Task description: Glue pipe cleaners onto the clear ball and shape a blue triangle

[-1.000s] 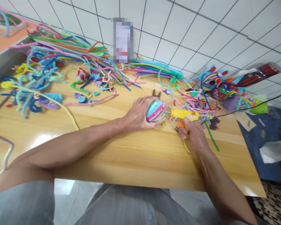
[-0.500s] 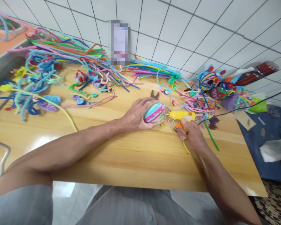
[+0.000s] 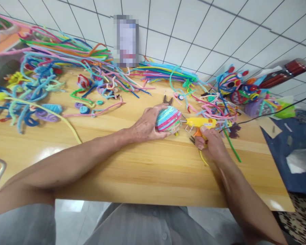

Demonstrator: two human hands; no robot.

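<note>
My left hand (image 3: 146, 124) is wrapped round a striped ball of coiled pipe cleaners (image 3: 168, 119), pink, blue and green, resting on the wooden table (image 3: 132, 166). My right hand (image 3: 210, 144) grips the handle of a yellow glue gun (image 3: 200, 123) with an orange trigger. The gun's metal nozzle points left and touches the right side of the ball. A black cord (image 3: 267, 114) runs from the gun off to the right.
Loose pipe cleaners (image 3: 53, 68) in many colours cover the back and left of the table. Small pliers (image 3: 167, 99) lie just behind the ball. Finished pipe-cleaner figures (image 3: 236, 88) stand at the back right. A blue cloth (image 3: 290, 149) lies at the right. A tiled wall (image 3: 219, 30) rises behind.
Both hands, the ball and the glue gun stay together; the nozzle stays at the ball's right side. The view has shifted slightly.
</note>
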